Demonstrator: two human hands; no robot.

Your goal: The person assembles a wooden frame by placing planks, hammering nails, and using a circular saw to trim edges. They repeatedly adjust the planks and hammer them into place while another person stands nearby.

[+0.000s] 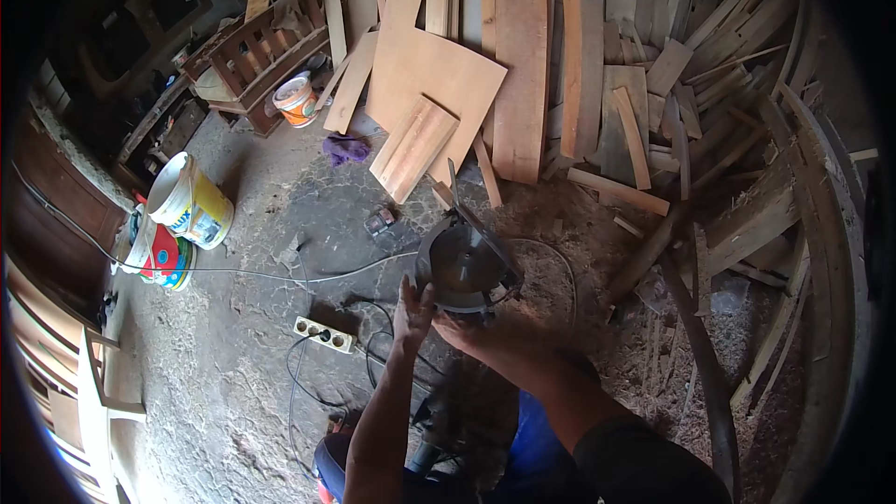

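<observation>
A dark circular saw [457,266] is held up in front of me, its round blade or guard side facing up and its flat base plate slanting along the right. My left hand [412,315] is against the saw's lower left edge, fingers pointing up along it. Just below the saw, my right hand [459,332] reaches in from the right and grips it; its fingers are partly hidden. Near my left forearm, a cream power strip [324,335] with plugged-in dark cables lies on the floor.
Planks [521,65] and a pale cut panel [439,75] lean ahead; scrap wood [737,47] is heaped right. Left are a yellow-and-white bucket [193,201], a red-and-green bucket [170,257] and a wooden bench [252,61]. A grey cable [252,272] crosses the floor near a purple cloth [345,149].
</observation>
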